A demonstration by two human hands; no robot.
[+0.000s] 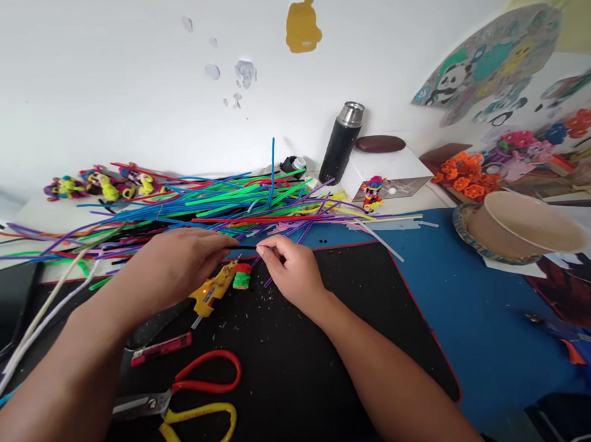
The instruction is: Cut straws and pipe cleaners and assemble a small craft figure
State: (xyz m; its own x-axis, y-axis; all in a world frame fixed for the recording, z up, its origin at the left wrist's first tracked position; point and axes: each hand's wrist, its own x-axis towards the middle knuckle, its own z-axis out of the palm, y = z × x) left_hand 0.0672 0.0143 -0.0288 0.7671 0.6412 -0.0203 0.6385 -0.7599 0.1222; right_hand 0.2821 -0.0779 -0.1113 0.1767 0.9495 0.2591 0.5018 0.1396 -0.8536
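Black pipe cleaner (247,248), up beyond the scissors (159,403) and glue gun (212,291), near the far edge of the black mat (333,352): left hand (187,257) pinches one side, right hand (291,268) the other! Even, gentle tension should hold that span straight. It runs left to right, almost level, ends hidden, colourful pile (234,205) behind.

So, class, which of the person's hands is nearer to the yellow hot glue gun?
Left. In view, the left hand is just up and left of the yellow hot glue gun; the right hand is farther off, to its right.
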